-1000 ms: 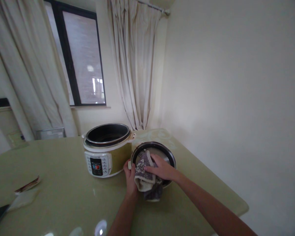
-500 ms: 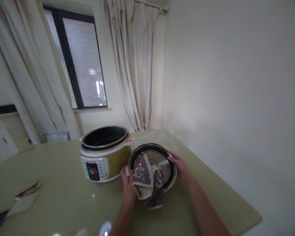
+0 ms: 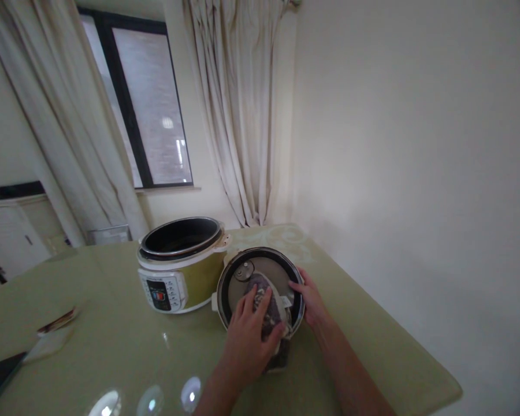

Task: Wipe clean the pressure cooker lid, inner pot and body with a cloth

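Note:
A round pressure cooker lid (image 3: 266, 261) is tilted with its metal inner side and black sealing ring facing me. My right hand (image 3: 311, 297) grips the lid's right rim, thumb over the inside. A grey-and-white patterned cloth (image 3: 271, 309) lies against the lid's inner face. My left hand (image 3: 253, 329) is on the cloth, fingers bent over it and thumb along its lower edge. Left of the lid stands the white and olive cooker body (image 3: 201, 280), uncovered, with its dark inner pot (image 3: 184, 237) showing and a control panel on the front.
The cooker stands on a pale green glossy table (image 3: 125, 341), whose right edge runs close to a plain wall. A thin reddish-brown item (image 3: 57, 320) and a dark flat object (image 3: 0, 378) lie at the left. A window and curtains (image 3: 242, 115) are behind.
My left hand has let go of the lid's left rim and moved onto the cloth. The cloth has been gathered under it, and the lid has shifted slightly left.

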`<control>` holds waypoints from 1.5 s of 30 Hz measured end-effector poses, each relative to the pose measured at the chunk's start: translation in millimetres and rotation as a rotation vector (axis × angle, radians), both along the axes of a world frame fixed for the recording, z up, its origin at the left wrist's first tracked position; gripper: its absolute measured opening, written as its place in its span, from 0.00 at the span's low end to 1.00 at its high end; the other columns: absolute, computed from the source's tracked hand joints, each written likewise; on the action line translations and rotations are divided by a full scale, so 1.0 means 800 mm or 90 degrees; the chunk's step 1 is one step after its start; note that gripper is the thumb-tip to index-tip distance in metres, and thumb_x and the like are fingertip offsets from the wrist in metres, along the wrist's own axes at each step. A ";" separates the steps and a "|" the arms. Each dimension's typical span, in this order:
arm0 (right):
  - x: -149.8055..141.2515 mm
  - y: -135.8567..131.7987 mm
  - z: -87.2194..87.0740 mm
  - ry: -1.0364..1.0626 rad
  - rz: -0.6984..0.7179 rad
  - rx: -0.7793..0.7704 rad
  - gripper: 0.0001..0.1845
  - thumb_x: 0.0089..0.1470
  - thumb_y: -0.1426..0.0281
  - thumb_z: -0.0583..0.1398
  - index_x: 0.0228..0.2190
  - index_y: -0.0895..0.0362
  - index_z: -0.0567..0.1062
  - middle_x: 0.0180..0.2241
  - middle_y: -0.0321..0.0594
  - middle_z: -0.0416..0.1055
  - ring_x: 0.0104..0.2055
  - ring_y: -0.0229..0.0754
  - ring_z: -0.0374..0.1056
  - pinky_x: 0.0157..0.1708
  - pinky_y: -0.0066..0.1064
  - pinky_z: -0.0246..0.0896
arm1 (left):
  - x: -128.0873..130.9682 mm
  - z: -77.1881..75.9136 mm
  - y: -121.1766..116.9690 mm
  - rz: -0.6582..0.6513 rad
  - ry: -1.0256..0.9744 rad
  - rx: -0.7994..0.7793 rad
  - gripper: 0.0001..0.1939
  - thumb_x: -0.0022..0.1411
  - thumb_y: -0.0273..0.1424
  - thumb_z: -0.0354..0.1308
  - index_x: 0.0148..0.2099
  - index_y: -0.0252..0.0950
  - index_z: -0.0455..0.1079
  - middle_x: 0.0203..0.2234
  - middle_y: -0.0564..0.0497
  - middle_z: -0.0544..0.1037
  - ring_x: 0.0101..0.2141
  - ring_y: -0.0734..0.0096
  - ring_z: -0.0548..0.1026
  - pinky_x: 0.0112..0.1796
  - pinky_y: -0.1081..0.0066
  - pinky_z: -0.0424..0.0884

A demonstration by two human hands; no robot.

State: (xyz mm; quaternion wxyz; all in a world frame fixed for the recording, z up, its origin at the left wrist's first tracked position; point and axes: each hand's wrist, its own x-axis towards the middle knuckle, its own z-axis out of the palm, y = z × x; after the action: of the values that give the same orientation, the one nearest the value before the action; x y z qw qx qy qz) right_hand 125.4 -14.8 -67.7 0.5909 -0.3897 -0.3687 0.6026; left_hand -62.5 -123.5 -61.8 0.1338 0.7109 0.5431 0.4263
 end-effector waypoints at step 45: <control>-0.016 -0.002 -0.014 -0.229 -0.244 0.104 0.23 0.42 0.65 0.62 0.41 0.55 0.85 0.38 0.42 0.85 0.39 0.51 0.79 0.41 0.37 0.75 | -0.042 0.033 0.094 0.030 0.243 -0.041 0.20 0.64 0.35 0.64 0.59 0.47 0.75 0.57 0.47 0.74 0.56 0.51 0.71 0.60 0.55 0.68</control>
State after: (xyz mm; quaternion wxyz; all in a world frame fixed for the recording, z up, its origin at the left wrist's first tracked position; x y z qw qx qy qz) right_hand 112.9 -16.3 -79.3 0.6488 -0.5042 -0.4343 0.3690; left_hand -96.2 -48.1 -35.4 0.0413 0.7614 0.5884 0.2689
